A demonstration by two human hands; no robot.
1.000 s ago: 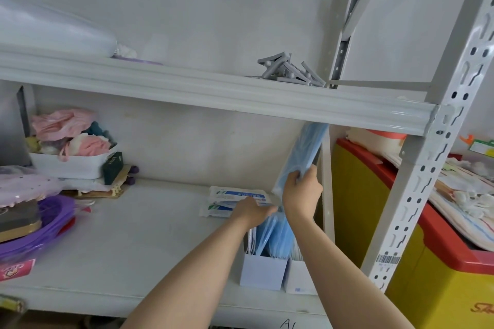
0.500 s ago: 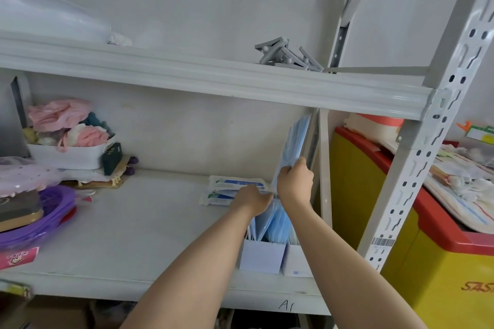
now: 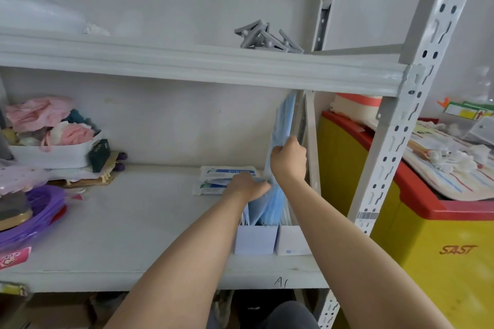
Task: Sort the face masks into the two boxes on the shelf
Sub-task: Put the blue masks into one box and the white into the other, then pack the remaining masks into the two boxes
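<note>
While right hand (image 3: 288, 159) grips blue masks (image 3: 283, 125) | upright above boxes (image 3: 256, 240)

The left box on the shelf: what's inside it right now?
The left box holds upright blue face masks, their tops fanning out. The left hand covers their upper edges; the box front hides the lower parts and the bottom.
</note>
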